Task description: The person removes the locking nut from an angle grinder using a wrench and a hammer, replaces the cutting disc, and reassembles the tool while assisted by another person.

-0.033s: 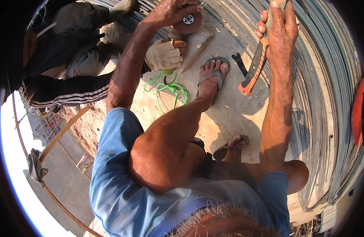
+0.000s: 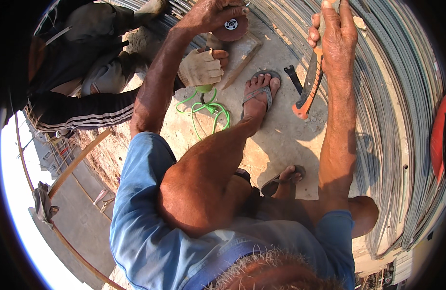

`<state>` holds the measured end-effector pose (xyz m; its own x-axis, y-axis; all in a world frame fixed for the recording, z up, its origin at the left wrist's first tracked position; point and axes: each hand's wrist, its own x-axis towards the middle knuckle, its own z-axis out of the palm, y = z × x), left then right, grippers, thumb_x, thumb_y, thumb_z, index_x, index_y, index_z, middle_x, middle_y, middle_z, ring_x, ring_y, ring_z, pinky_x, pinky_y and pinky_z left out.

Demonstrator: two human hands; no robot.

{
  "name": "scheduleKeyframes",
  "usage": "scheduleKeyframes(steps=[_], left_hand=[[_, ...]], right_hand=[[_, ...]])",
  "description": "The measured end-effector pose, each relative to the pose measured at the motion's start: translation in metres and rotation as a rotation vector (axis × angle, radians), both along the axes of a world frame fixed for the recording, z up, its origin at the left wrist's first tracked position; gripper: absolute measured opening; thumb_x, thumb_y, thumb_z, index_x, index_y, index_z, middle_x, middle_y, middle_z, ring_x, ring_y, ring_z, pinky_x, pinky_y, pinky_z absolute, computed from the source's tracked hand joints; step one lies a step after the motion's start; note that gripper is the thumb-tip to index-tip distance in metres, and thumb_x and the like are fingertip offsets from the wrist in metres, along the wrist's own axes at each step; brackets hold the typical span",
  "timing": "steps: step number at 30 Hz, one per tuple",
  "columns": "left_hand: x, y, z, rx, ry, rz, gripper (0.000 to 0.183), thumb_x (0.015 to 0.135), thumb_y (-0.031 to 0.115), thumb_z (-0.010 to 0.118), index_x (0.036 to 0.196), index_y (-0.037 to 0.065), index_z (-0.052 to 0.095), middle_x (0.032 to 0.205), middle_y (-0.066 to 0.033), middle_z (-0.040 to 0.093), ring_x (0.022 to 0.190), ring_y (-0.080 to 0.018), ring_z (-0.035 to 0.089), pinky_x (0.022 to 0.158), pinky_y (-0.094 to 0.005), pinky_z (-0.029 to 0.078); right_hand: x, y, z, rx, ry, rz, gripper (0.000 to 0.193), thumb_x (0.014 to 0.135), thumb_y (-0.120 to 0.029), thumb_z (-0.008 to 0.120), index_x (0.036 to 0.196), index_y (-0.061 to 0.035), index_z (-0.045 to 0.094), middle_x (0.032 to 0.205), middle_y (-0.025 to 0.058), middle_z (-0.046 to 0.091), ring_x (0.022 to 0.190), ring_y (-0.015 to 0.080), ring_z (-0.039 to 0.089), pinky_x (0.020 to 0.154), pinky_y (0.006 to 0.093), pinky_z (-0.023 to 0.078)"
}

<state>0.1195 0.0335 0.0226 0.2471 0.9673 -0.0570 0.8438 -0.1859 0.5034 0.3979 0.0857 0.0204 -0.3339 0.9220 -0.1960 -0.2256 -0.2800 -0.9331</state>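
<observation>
My left hand (image 2: pixel 215 14) is at the top edge, fingers bent beside a brown cutting disc (image 2: pixel 231 28) with a metal hub. A small metal tip shows by its fingertips; what the hand grips is mostly hidden. My right hand (image 2: pixel 336 41), at the upper right, is closed round the upper part of a long tool with an orange-and-black handle (image 2: pixel 307 92). The handle's orange end hangs down over the floor; the tool's top runs out of the picture. Just below the disc is a co-worker's gloved hand (image 2: pixel 201 67), with a green grinder body (image 2: pixel 204 89) showing under it.
A green cable with a plug (image 2: pixel 211 110) lies looped on the concrete. Near my sandalled foot (image 2: pixel 259 94) are a flat slab (image 2: pixel 242 60) and a black flat spanner-like piece (image 2: pixel 293 77). Long bundled steel rods (image 2: pixel 392 121) curve along the right. A co-worker's striped sleeve (image 2: pixel 87 111) reaches in from the left.
My right hand has shifted slightly left with the tool, whose handle hangs a little more upright. My left hand, the disc and the gloved hand stay where they were.
</observation>
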Motion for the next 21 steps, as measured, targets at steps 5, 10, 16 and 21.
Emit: scheduleKeyframes(steps=[5,10,16,21], left_hand=[[0.002,-0.005,0.011,-0.124,-0.004,0.067,0.023,0.094,0.023,0.066,0.103,0.002,0.071,0.098,-0.0161,0.071,0.091,-0.0324,0.07,0.081,-0.0407,0.055],[0.002,-0.004,0.003,-0.004,-0.02,0.03,0.02,0.092,0.021,0.068,0.1,0.002,0.071,0.094,-0.0154,0.07,0.089,-0.0331,0.07,0.079,-0.041,0.055],[-0.002,-0.005,-0.004,0.023,-0.018,-0.006,0.02,0.091,0.019,0.068,0.097,0.001,0.07,0.091,-0.0153,0.07,0.085,-0.0329,0.069,0.078,-0.0408,0.055],[0.0,-0.006,-0.002,0.058,-0.051,-0.06,0.018,0.091,0.018,0.067,0.096,0.002,0.071,0.091,-0.0156,0.07,0.086,-0.0329,0.069,0.077,-0.0405,0.055]], right_hand=[[-0.003,-0.002,-0.012,-0.028,-0.252,0.273,0.055,0.101,-0.008,0.051,0.155,-0.0065,0.043,0.067,-0.0017,0.051,0.049,0.0058,0.042,0.043,0.0244,0.037],[-0.009,0.01,0.013,0.096,-0.019,-0.168,0.053,0.101,-0.01,0.051,0.154,-0.011,0.047,0.069,-0.0009,0.052,0.05,0.0058,0.044,0.042,0.0247,0.037],[-0.003,0.004,-0.008,0.066,-0.323,0.269,0.052,0.102,-0.011,0.052,0.153,-0.0069,0.047,0.073,-0.0009,0.052,0.052,0.0065,0.043,0.045,0.0251,0.039],[-0.001,0.014,-0.003,0.052,0.09,-0.052,0.049,0.102,-0.011,0.052,0.15,-0.0042,0.048,0.074,0.0006,0.057,0.05,0.0072,0.046,0.045,0.0243,0.042]])
